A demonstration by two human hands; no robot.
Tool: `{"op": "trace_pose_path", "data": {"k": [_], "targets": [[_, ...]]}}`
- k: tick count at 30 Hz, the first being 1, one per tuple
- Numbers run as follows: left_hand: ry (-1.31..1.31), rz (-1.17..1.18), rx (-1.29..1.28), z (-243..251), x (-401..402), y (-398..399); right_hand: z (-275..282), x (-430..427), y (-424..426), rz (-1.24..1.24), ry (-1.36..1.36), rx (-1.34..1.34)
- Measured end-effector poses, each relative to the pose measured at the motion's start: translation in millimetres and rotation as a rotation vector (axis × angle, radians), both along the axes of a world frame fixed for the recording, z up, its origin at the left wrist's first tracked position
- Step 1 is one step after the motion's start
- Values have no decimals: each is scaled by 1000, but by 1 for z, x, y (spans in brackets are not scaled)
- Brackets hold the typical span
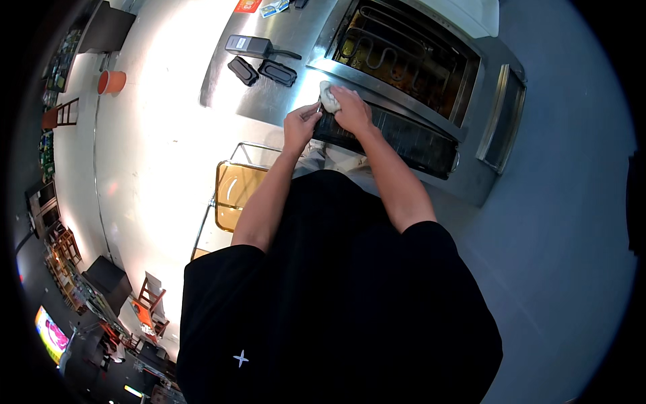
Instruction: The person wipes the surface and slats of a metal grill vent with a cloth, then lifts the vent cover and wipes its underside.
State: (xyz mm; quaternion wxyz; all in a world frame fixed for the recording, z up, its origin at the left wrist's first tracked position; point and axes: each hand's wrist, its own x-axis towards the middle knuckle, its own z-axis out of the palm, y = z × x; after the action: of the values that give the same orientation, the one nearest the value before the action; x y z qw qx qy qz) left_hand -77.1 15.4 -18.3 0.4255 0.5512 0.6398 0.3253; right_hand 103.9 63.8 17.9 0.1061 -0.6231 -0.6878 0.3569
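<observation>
A crumpled white cloth (329,99) is bunched under the fingers of my right hand (353,110). The cloth rests against the left end of a long dark grill rack (391,139). Just left of it, my left hand (301,126) pinches a thin metal piece at that same end, probably the rack's wire handle. At the far right end a wire loop handle (458,162) shows. Behind the rack is a stainless steel electric grill (398,93) with a bent heating element (383,59) over its browned, greasy interior.
On the steel counter (272,103) lie a black handled device (248,46) and two small black trays (277,72). A metal-framed panel (500,118) stands at the grill's right. A chair with a yellow seat (237,189) is by my left arm. A white container (477,15) sits behind the grill.
</observation>
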Motion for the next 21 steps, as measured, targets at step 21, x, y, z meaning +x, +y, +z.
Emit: {"op": "trace_pose_path", "data": {"k": [21], "targets": [[-633, 172, -543, -31, -30, -41, 4, -23, -9, -444, 287, -22]]}}
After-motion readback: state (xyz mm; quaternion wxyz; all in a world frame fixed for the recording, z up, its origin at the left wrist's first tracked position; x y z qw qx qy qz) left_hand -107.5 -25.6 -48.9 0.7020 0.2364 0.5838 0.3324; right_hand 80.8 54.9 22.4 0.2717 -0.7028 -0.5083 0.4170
